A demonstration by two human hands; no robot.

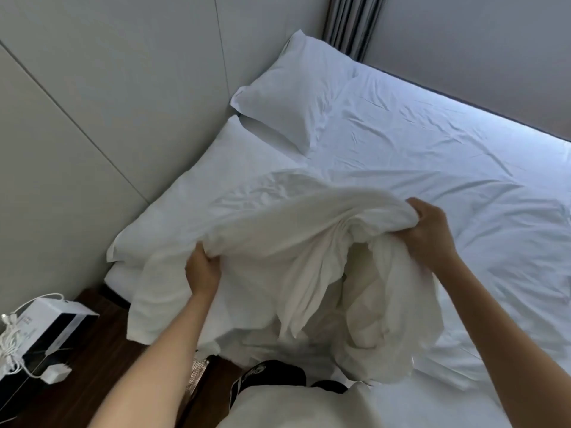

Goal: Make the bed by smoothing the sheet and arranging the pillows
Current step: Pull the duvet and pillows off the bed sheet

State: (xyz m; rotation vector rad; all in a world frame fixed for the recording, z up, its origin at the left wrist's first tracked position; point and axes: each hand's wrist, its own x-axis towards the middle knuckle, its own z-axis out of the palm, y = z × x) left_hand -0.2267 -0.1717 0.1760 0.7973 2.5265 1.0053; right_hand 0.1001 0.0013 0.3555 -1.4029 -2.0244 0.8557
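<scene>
A white duvet (302, 261) is bunched up over the near side of the bed, its edge lifted. My left hand (202, 270) grips that edge at the left, and my right hand (428, 230) grips a gathered fold of it at the right. Two white pillows lie at the head of the bed: a far pillow (293, 88) near the corner and a near pillow (191, 205) partly under the duvet. The white fitted sheet (432, 156) is wrinkled across the mattress.
Grey wall panels (108, 103) run along the head of the bed, and a grey curtain (352, 23) hangs in the far corner. A dark wooden bedside table (102, 359) at the lower left carries a white box (49, 316) and a white charger cable (12, 344).
</scene>
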